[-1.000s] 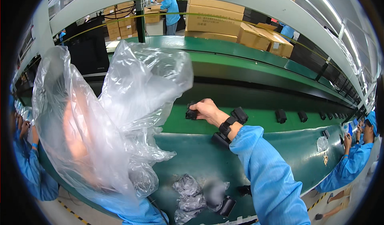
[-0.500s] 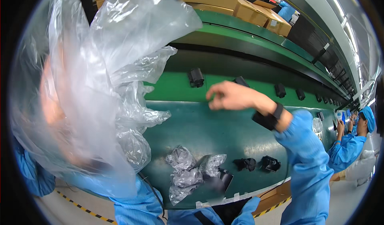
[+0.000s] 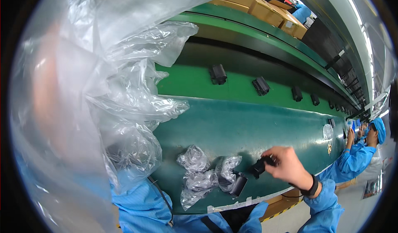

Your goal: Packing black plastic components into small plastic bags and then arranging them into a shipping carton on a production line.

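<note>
My right hand (image 3: 286, 163) is low over the green bench, its thumb and fingers closed on a small black plastic part (image 3: 259, 167). My left hand (image 3: 47, 88) is a blur behind a large clear plastic bag (image 3: 120, 9) that fills the left side; its fingers cannot be made out. More crumpled clear bags (image 3: 137, 150) hang below that one. Left of my right hand, several small crumpled clear bags (image 3: 199, 181) lie on the bench, with a black block-shaped part (image 3: 238, 184) partly out of one.
Beyond the bench (image 3: 224, 121), a green conveyor belt (image 3: 188, 82) carries a row of black parts (image 3: 260, 86). Cardboard boxes (image 3: 267, 13) stand on the shelf above. A co-worker (image 3: 356, 150) in blue works at the right, near a small clear bag (image 3: 328, 132).
My right hand has come down from near the belt's edge to the black parts at the bench front and closed on one. The big bag on the left now looks closer and larger.
</note>
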Motion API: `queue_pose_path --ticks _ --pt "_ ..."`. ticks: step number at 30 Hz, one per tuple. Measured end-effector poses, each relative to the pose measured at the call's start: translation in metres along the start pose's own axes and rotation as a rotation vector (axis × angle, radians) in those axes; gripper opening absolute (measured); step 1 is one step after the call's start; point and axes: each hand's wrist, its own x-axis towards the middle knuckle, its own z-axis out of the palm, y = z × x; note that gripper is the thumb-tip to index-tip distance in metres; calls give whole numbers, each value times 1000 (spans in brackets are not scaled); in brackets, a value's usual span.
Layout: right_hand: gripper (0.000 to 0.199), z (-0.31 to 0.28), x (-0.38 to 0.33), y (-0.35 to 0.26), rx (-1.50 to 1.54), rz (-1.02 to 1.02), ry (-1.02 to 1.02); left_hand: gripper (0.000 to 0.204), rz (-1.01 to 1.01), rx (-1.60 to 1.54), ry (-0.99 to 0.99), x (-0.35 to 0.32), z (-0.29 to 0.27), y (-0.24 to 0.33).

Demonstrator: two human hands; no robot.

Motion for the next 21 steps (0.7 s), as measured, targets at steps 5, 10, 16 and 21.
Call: queue_pose_path --ticks 5,10,16,21 --pt "23 -14 96 -10 319 25 -26 47 64 43 83 15 -28 2" --pt "32 -11 218 -52 75 -301 190 46 170 136 190 39 -69 15" --pt "31 40 315 -106 -229 -715 394 45 273 202 199 74 -82 26" --pt "21 70 344 -111 -559 -953 566 44 326 198 148 101 -61 25"
